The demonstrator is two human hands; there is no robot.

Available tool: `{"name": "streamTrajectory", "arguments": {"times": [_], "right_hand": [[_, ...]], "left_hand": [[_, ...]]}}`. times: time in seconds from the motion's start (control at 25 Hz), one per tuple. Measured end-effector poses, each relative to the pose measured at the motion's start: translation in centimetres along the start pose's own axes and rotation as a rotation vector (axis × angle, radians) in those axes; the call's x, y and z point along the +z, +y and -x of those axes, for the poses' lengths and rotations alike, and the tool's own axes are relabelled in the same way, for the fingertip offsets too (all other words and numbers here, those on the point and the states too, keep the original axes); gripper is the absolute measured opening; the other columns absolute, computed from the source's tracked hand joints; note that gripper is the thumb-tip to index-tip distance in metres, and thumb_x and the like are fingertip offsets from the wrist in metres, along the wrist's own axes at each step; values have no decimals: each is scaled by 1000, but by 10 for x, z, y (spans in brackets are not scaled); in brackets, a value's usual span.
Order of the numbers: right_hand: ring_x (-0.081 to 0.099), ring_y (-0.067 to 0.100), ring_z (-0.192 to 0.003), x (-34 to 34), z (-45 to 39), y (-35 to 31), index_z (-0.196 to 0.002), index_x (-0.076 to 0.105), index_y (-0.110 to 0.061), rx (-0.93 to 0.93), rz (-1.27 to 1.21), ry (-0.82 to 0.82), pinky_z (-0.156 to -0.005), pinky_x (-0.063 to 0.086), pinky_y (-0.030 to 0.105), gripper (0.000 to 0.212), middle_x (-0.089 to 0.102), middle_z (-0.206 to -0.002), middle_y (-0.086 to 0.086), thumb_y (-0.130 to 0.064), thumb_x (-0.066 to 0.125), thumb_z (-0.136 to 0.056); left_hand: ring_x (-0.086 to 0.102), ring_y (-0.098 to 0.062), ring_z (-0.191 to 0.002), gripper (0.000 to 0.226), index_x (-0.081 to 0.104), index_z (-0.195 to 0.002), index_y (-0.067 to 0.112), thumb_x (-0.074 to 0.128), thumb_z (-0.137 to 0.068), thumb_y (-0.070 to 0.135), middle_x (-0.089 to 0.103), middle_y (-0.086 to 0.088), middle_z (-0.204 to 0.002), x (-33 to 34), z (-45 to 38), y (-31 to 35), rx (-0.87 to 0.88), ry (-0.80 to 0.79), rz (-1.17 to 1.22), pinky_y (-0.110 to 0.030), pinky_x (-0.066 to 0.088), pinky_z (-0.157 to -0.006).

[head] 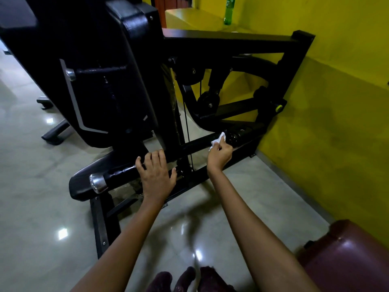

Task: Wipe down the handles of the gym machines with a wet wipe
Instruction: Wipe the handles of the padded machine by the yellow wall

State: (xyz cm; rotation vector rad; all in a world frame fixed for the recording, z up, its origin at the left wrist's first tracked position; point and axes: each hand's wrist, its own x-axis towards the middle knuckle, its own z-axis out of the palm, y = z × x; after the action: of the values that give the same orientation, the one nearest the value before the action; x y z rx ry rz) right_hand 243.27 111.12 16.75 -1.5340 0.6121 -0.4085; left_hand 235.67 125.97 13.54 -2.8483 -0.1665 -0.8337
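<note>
Right hand (220,153) pinches crumpled white wet wipe (217,140) on black machine bar (195,145); left hand (155,172) flat, fingers open, bracing chrome-capped black handle (117,175). Best wrap wipe fully round.

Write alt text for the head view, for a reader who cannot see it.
The right hand presses a white wet wipe against a black gym machine bar, while the left hand rests open on a black handle with a chrome end cap. A green bottle stands on a yellow ledge behind.

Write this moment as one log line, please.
left hand: rests on black handle | right hand: presses wet wipe on machine bar
</note>
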Motion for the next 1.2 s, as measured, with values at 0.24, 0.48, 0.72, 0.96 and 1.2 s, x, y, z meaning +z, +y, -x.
{"name": "streamTrajectory", "arguments": {"times": [0.24, 0.48, 0.72, 0.96, 1.2], "right_hand": [[60, 25, -78, 8, -9, -1, -92, 63, 14, 94, 0, 8, -84, 51, 33, 31, 65, -88, 22, -3, 38, -97], [59, 20, -74, 2, -9, 8, -85, 67, 2, 208, -90, -13, -79, 49, 28, 32, 63, -78, 13, -10, 40, -98], [55, 20, -72, 1, -12, 8, -80, 65, 4, 216, -71, -24, -76, 45, 25, 28, 61, -73, 10, 2, 41, -94], [55, 12, -68, -8, -20, 10, -107, 63, 9, 303, -88, -111, -51, 42, 9, 25, 60, -85, 7, 3, 43, -94], [47, 10, -54, -21, -9, 29, -103, 67, -1, 314, -54, -244, -49, 41, 18, 21, 58, -67, 6, -4, 48, -94]], "left_hand": [[39, -32, -109, 74, 39, -126, 2, 65, -73, 47, 55, -18, -115, 0, 0, 0, 5, 3, 2, -50, 22, -101], [40, -32, -110, 73, 40, -126, 2, 65, -73, 47, 55, -18, -115, -1, 1, 1, 8, 11, 5, -50, 22, -101], [40, -32, -110, 75, 39, -126, 2, 66, -72, 47, 55, -18, -116, -1, 1, 0, 12, -5, 3, -50, 22, -101], [42, -32, -109, 75, 40, -126, 2, 65, -72, 48, 55, -17, -115, -3, 2, -1, 19, -18, -7, -50, 23, -100], [42, -31, -109, 77, 39, -127, 3, 66, -71, 49, 56, -17, -115, -3, 1, -1, 26, -20, -22, -50, 24, -100]]}}
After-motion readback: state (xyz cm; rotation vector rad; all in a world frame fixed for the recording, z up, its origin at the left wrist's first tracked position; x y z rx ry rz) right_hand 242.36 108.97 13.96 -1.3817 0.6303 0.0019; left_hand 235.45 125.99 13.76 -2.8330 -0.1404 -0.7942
